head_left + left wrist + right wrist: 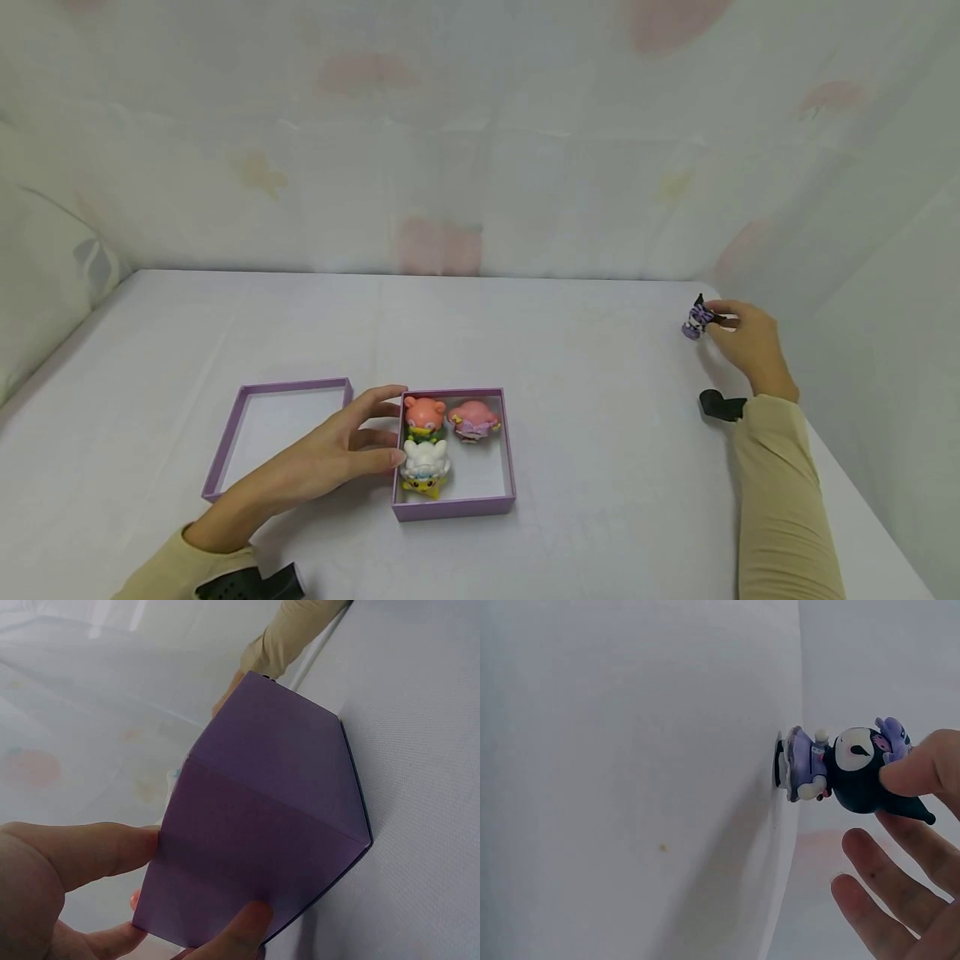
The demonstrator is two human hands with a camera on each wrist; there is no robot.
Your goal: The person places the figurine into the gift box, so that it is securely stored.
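Purple box [453, 500] in left grip [341, 454]; right grip [915, 847] pinching black figurine [840, 774], feet on table.

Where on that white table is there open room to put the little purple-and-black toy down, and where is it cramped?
Bare tabletop lies between the purple box and the right hand pinching the dark figurine. The far half is bare too. The box's front-right corner is free beside its three toys. It is crowded around the left hand, between the box and the lid.
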